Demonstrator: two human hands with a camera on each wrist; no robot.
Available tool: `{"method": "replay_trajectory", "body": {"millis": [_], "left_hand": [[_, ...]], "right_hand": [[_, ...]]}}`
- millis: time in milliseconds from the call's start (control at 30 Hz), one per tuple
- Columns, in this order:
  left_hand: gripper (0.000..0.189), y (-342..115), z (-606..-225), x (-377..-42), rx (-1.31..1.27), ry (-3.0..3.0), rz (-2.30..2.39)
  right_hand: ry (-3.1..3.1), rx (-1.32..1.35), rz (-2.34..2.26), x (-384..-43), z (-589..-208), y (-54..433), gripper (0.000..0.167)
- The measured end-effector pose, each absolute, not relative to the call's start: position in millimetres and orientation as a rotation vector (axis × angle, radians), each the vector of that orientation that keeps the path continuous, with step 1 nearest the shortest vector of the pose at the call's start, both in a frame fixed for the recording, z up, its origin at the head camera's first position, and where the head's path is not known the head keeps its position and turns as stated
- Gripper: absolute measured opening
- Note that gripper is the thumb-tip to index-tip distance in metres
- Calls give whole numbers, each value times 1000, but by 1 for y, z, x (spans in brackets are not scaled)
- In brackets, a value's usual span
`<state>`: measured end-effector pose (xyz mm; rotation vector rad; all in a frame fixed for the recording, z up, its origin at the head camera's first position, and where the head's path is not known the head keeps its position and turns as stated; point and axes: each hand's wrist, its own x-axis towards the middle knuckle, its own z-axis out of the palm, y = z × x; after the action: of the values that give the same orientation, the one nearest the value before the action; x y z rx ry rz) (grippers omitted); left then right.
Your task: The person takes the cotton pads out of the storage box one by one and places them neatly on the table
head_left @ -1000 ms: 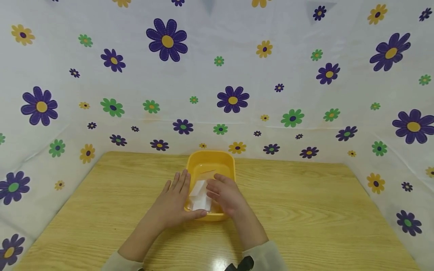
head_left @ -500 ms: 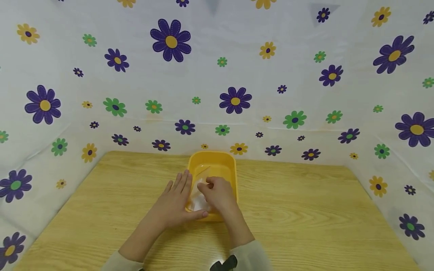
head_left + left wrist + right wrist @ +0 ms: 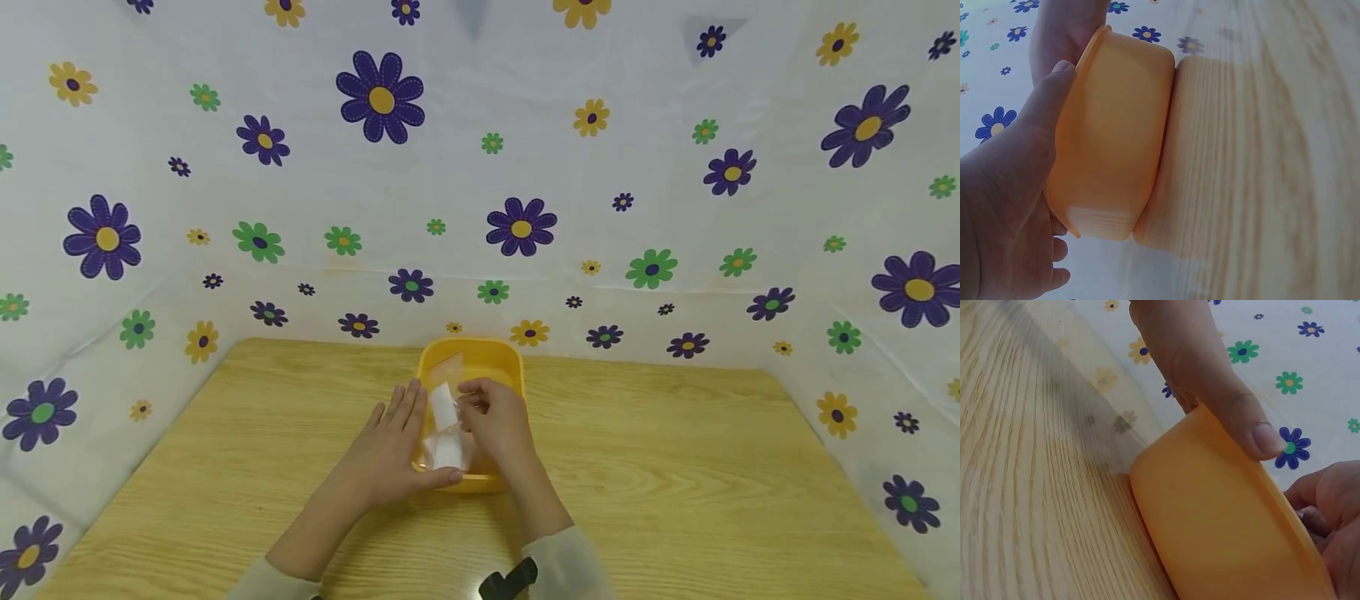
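Inside the yellow plastic tray (image 3: 491, 357) lies a clear plastic bag (image 3: 448, 372) with a thin reddish line along its upper edge. White pieces (image 3: 447, 451) show at the bag. My left hand (image 3: 381, 460) rests on the tray's left and near rim, fingers straight, thumb along the near edge; in the left wrist view the thumb lies over the rim. My right hand (image 3: 501, 423) is over the tray's right side, its curled fingers pinching the bag's right edge. The right wrist view shows this hand (image 3: 1341, 509) behind the tray wall, its fingertips hidden.
The tray stands on a wood-grain table (image 3: 675, 467), near its far edge. A white cloth (image 3: 585, 217) printed with purple, green and yellow flowers rises behind the table and on both sides.
My right hand moves from half-open over the tray to pinching the bag. The bag's upper part turns more upright, toward the tray's far end. The left hand keeps its place.
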<state>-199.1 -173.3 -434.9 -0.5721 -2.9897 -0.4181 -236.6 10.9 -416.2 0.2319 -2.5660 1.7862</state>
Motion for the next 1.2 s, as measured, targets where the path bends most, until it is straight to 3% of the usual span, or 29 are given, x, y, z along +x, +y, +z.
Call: {"method": "replay_trajectory", "body": {"millis": [233, 600, 1200], "left_hand": [[129, -173, -436, -200, -550, -3011, -400], [131, -172, -437, -201, -542, -3020, -405], [126, -172, -433, -199, -525, -3025, -407]], "right_hand": [[-2340, 325, 1994, -224, -411, 36, 22], [-2211, 178, 2314, -224, -402, 74, 22], [-2158, 12, 2426, -234, -399, 109, 31]]}}
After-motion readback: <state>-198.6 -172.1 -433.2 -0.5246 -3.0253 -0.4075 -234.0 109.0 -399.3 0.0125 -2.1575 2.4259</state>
